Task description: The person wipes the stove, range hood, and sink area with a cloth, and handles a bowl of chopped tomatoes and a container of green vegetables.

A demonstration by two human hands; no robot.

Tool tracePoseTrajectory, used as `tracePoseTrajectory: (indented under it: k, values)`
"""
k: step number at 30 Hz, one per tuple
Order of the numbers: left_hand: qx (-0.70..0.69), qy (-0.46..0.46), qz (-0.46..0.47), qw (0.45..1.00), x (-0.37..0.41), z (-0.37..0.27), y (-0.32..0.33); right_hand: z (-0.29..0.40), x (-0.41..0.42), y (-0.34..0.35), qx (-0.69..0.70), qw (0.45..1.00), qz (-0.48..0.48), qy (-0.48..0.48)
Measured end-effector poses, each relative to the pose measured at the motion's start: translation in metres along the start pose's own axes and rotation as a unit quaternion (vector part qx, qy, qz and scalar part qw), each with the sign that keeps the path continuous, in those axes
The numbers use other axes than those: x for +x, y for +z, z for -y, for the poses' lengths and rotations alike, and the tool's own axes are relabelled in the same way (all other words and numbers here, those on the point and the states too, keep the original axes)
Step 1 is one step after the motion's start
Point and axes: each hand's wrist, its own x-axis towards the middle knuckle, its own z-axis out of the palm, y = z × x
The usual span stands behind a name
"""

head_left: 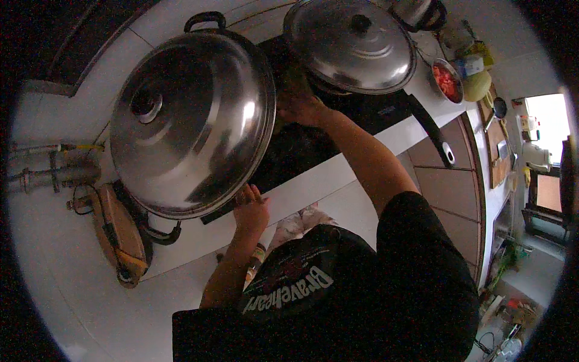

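Note:
My left hand (251, 207) is at the near edge of the black stove (294, 154), close under the rim of a large wok with a domed steel lid (194, 122). Its fingers are slightly apart; whether they touch the rim is unclear. My right hand (302, 107) reaches into shadow between this wok and a second pan, which has a steel lid (353, 45) with a black knob and a long black handle (432, 131). The right fingertips are dark and blurred, so any hold is hidden. Both lids rest on their pans.
A steel bowl of red food pieces (447, 81) stands right of the second pan, beside a yellowish-green container (477, 86). A dark pot (418, 13) is at the back. Left of the wok, a brown elongated object (115, 235) lies near the wok's black side handle (163, 235).

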Motion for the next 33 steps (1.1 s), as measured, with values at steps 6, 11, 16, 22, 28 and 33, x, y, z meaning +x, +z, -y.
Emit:
tracePoseTrajectory:
  k: [6, 11, 16, 22, 28, 33]
  values:
    - [0.007, -0.014, 0.077, 0.997, -0.091, 0.001, -0.016, 0.076, -0.174, -0.096, -0.068, 0.989, 0.037, 0.122]
    - [-0.041, -0.029, 0.153, 0.987, -0.104, -0.015, -0.044, 0.070, -0.223, -0.088, -0.022, 0.974, -0.054, 0.218]
    - [-0.030, -0.066, 0.179, 0.981, -0.072, -0.037, -0.052, 0.091, -0.211, -0.031, -0.084, 0.951, -0.077, 0.287]
    - [-0.031, -0.080, 0.205, 0.975, -0.032, -0.086, -0.036, -0.037, -0.276, -0.025, -0.085, 0.957, -0.131, 0.246]
    - [0.002, -0.114, 0.191, 0.975, 0.040, -0.181, -0.020, -0.216, -0.268, -0.086, -0.083, 0.901, 0.006, 0.427]
    - [-0.033, -0.204, 0.125, 0.970, 0.092, -0.267, -0.061, -0.274, -0.323, -0.073, 0.136, 0.965, -0.053, 0.219]
